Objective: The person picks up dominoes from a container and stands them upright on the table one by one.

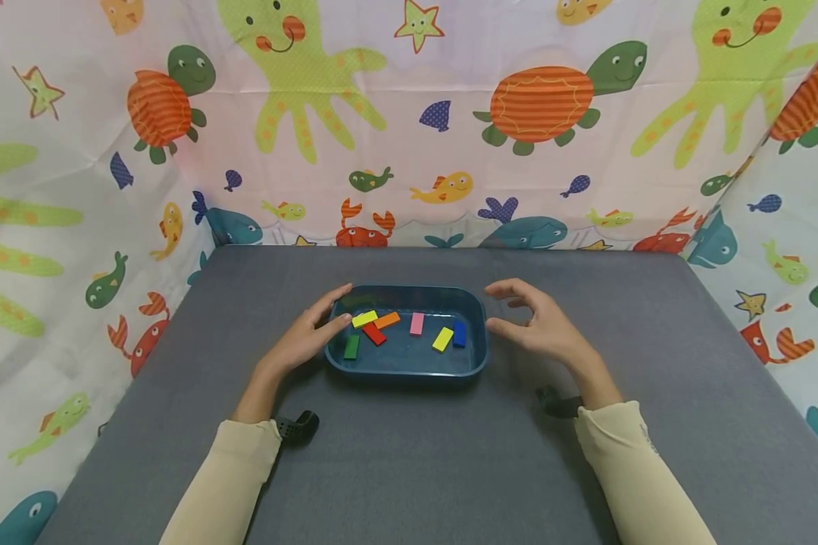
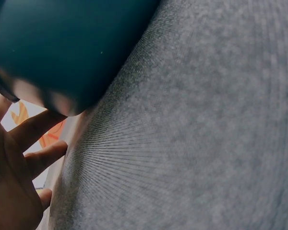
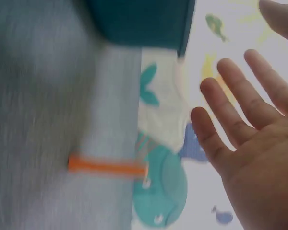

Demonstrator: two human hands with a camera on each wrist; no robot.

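A dark teal plastic tray [image 1: 409, 366] stands on the grey table with several small coloured blocks inside. Yellow [image 1: 364, 319], orange [image 1: 386, 320] and red [image 1: 374, 334] blocks lie close together at its left, near a green block [image 1: 351, 347]. A pink block [image 1: 416, 324] lies mid-tray; another yellow block [image 1: 442, 339] and a blue block [image 1: 460, 334] lie to the right. My left hand [image 1: 303, 333] is at the tray's left end, fingers extended, thumb at the rim. My right hand [image 1: 541, 322] hovers just off the right end, holding nothing.
In the right wrist view, a blurred orange block [image 3: 108, 166] stands on the table beyond the tray; I cannot make it out in the head view. The grey table [image 1: 409, 462] ends at a curtain [image 1: 409, 219] printed with sea animals, behind and at both sides.
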